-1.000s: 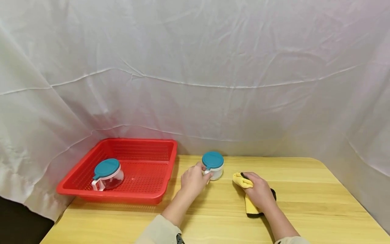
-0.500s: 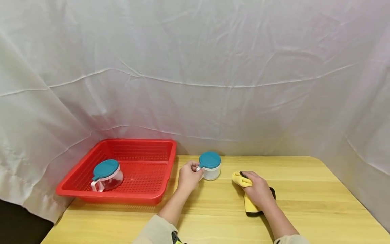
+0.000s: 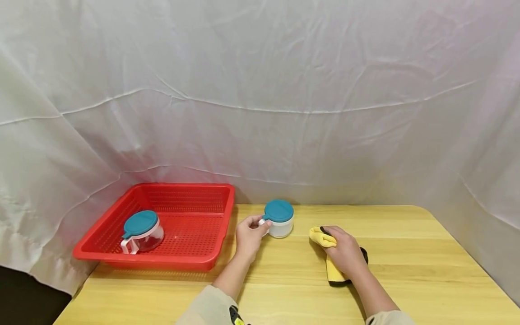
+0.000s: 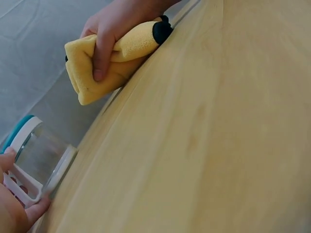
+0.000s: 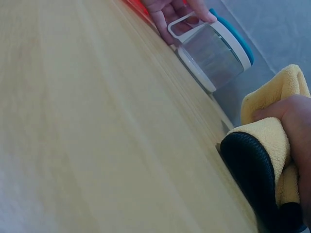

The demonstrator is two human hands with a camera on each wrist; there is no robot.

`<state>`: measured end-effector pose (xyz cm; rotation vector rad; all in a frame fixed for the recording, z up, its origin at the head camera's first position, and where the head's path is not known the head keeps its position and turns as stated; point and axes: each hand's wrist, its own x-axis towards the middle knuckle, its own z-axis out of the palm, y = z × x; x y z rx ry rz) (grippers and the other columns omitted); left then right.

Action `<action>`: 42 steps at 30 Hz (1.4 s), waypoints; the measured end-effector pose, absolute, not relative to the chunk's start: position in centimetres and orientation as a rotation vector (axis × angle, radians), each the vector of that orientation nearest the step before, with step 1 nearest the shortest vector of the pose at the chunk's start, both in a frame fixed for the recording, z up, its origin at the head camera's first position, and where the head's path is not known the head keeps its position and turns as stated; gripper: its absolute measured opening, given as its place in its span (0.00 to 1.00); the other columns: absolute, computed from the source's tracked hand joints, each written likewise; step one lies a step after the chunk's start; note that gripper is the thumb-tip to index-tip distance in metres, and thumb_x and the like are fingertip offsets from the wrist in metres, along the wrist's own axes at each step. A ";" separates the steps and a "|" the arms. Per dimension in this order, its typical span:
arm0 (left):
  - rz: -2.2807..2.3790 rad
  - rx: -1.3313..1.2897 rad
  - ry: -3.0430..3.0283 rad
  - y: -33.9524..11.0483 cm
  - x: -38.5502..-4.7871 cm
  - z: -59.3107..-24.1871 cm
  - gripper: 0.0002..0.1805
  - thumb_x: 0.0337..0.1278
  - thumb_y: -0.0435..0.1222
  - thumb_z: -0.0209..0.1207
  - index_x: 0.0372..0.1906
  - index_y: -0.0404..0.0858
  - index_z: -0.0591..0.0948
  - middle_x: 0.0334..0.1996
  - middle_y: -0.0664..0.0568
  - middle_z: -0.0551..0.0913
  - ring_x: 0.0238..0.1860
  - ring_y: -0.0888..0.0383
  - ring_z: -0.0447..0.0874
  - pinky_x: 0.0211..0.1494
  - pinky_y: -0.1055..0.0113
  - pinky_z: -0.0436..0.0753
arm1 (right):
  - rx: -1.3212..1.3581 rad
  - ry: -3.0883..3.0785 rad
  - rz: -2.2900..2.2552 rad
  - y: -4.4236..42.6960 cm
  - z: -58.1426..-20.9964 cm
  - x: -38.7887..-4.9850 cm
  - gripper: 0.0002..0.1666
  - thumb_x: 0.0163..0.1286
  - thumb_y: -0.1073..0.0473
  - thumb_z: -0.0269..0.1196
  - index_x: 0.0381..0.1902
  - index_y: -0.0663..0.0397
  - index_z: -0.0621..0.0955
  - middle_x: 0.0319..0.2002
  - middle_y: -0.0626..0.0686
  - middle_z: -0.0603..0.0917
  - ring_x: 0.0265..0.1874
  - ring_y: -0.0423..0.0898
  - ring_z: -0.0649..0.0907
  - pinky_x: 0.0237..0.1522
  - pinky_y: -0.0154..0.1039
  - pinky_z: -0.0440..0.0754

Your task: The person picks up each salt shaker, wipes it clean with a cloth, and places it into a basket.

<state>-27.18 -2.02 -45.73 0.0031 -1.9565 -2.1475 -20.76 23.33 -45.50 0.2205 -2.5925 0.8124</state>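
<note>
A clear jar with a teal lid (image 3: 278, 211) and a white handle stands upright on the table. My left hand (image 3: 248, 237) pinches its handle; the right wrist view shows the fingers at the white handle (image 5: 180, 30) and the jar's glass body (image 5: 211, 54). To the right, my right hand (image 3: 345, 253) grips a bunched yellow cloth with black edging (image 3: 323, 238), part of which hangs down to the table. In the left wrist view the thumb presses across the folded cloth (image 4: 82, 73).
A red perforated basket (image 3: 191, 260) stands on the left of the wooden table (image 3: 414, 262). Inside it rests a second jar with a teal lid (image 3: 141, 223), its white handle towards the near left. A pale curtain (image 3: 260, 144) hangs behind and at both sides.
The jar has shifted slightly to the left along with my left hand, which holds its handle. My right hand and the cloth have stayed nearly still.
</note>
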 end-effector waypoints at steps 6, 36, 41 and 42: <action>-2.331 0.041 -1.849 -1.9 -27.3 -46.3 0.19 0.48 0.28 0.72 0.47 0.26 0.84 0.35 0.42 0.83 0.33 0.60 0.81 0.39 0.59 0.88 | 0.216 -2.606 0.815 23.4 -45.6 -20.8 0.26 0.61 0.63 0.69 0.58 0.62 0.80 0.56 0.60 0.82 0.55 0.63 0.81 0.55 0.59 0.79; -2.401 -0.194 -1.964 -2.0 -22.5 -40.2 0.16 0.49 0.32 0.72 0.43 0.27 0.86 0.34 0.46 0.86 0.34 0.58 0.84 0.38 0.56 0.88 | 0.223 -1.876 1.292 18.4 -39.7 -18.0 0.26 0.52 0.73 0.73 0.51 0.59 0.83 0.46 0.54 0.84 0.46 0.33 0.80 0.49 0.22 0.78; -2.277 -0.206 -1.974 -2.3 -20.9 -38.1 0.14 0.47 0.33 0.73 0.41 0.32 0.88 0.34 0.45 0.85 0.34 0.57 0.84 0.38 0.59 0.88 | 0.521 -1.786 0.975 17.6 -38.0 -17.3 0.24 0.52 0.74 0.69 0.50 0.64 0.83 0.49 0.61 0.85 0.54 0.43 0.82 0.61 0.27 0.74; -2.256 -0.201 -1.974 -2.4 -20.6 -37.8 0.14 0.47 0.34 0.74 0.40 0.33 0.88 0.33 0.45 0.85 0.34 0.56 0.83 0.37 0.59 0.88 | 0.567 -1.766 0.919 17.4 -37.7 -17.2 0.22 0.54 0.71 0.67 0.50 0.65 0.84 0.49 0.61 0.85 0.53 0.46 0.82 0.62 0.27 0.74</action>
